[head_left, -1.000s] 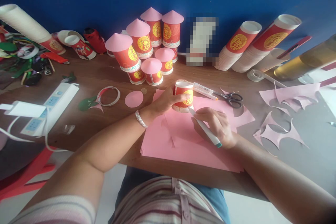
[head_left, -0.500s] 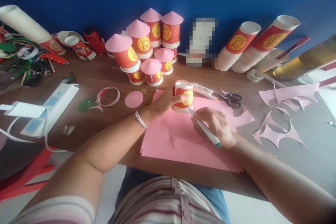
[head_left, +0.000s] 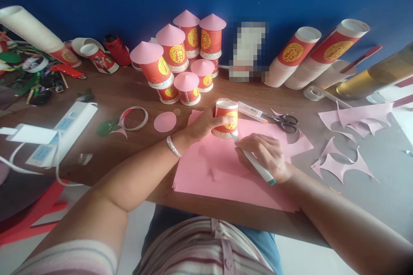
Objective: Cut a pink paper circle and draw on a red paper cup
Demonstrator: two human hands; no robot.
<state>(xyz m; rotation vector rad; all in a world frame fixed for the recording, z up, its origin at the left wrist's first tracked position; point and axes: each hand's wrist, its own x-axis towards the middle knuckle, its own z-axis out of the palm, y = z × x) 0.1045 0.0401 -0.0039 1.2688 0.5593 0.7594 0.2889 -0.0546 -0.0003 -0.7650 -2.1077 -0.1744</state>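
Note:
My left hand [head_left: 206,123] is closed round the left side of a red paper cup [head_left: 222,127] with a yellow emblem, its thumb across the front. The cup's white rimmed end is at the bottom, with faint marks along it. My right hand [head_left: 263,153] grips a white marker [head_left: 258,166] with a green end. The marker's tip is at the cup's lower rim; whether it touches, I cannot tell. Under both hands lie sheets of pink paper [head_left: 196,167].
Red paper-cup towers with pink cone roofs [head_left: 187,84] stand behind. Scissors [head_left: 287,123] and a glue tube [head_left: 250,111] lie just beyond the pink sheets. Pink scraps [head_left: 346,163] are on the right, stacked cups [head_left: 295,51] at the back right, a power strip [head_left: 61,135] on the left.
My right hand and the marker have shifted slightly right and down, the tip moving a little along the cup's lower rim. My left hand still holds the cup in place.

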